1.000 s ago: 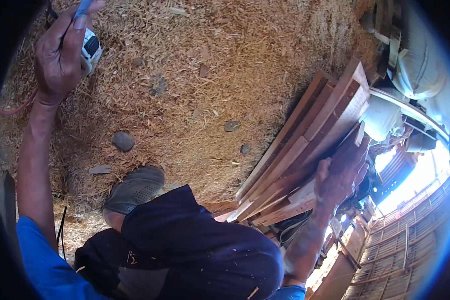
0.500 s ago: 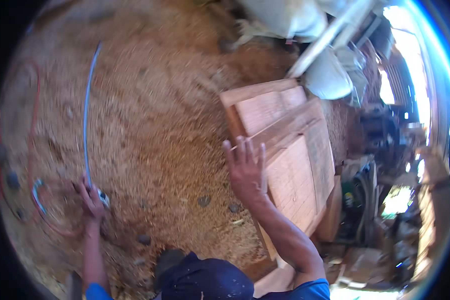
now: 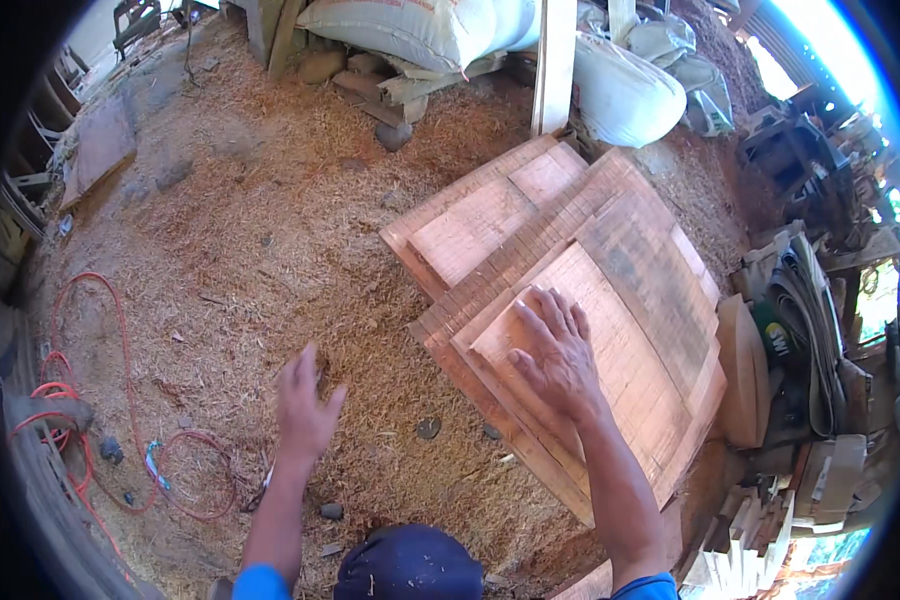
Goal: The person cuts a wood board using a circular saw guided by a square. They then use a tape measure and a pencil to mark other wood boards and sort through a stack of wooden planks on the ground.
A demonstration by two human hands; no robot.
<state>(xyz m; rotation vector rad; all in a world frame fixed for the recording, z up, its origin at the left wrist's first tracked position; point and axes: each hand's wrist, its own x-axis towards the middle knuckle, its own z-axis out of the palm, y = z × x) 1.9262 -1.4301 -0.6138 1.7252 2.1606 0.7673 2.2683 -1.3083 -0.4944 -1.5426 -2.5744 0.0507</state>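
Two wooden panels with raised fields lie stacked and askew on the sawdust-covered ground to the right of centre: the upper panel (image 3: 610, 310) partly covers the lower panel (image 3: 475, 225). My right hand (image 3: 558, 355) is over the near left part of the upper panel, palm down and fingers spread, holding nothing; whether it presses on the wood I cannot tell. My left hand (image 3: 307, 408) is in the air left of the panels, thumb apart from slightly blurred fingers, with nothing seen in it. The dark grain-stained strip of the upper panel faces up.
A red cord (image 3: 125, 350) lies in loops at the left. White sacks (image 3: 625, 95) and an upright board (image 3: 554, 70) stand beyond the panels. Cut wood pieces (image 3: 735, 540) and folded dark material (image 3: 805, 330) are at the right. A flat board (image 3: 100, 150) lies far left.
My left hand has moved right, away from a long blue strip that no longer shows. My right hand has come over the upper panel. The view has turned.
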